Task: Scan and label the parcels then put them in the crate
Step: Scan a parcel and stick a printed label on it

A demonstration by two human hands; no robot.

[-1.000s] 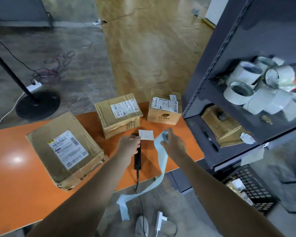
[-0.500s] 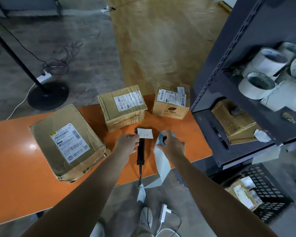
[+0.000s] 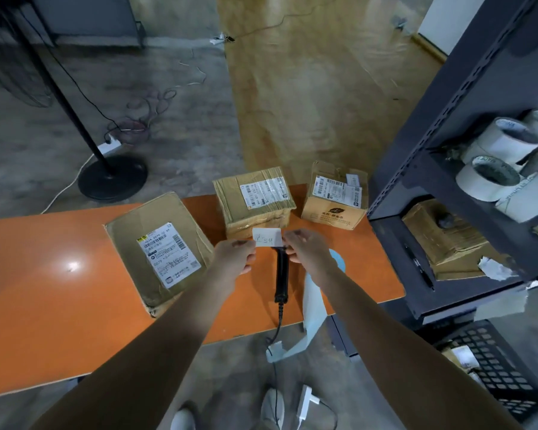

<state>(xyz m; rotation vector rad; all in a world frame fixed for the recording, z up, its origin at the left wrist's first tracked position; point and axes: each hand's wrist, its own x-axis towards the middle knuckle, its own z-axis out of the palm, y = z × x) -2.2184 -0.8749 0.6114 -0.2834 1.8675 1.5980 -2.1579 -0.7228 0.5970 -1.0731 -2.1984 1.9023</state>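
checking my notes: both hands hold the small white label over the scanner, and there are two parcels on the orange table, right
Not quite: the head view shows three parcels on the orange table, not two. The rest holds: the left hand and right hand hold the small white label over the scanner.

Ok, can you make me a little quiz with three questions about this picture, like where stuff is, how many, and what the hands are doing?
1. Where is the black scanner?
A. On the shelf
B. Lying on the orange table
C. In the crate

2. How many cardboard parcels sit on the table?
A. Three
B. One
C. Five

3. What is happening with the small white label?
A. It is stuck on a parcel
B. It lies on the floor
C. Both hands hold it up

Answers:
1 B, the scanner lies flat on the table between the arms.
2 A, there is a large flat parcel, a middle parcel and a small parcel.
3 C, the left hand pinches one edge and the right hand the other, above the table.
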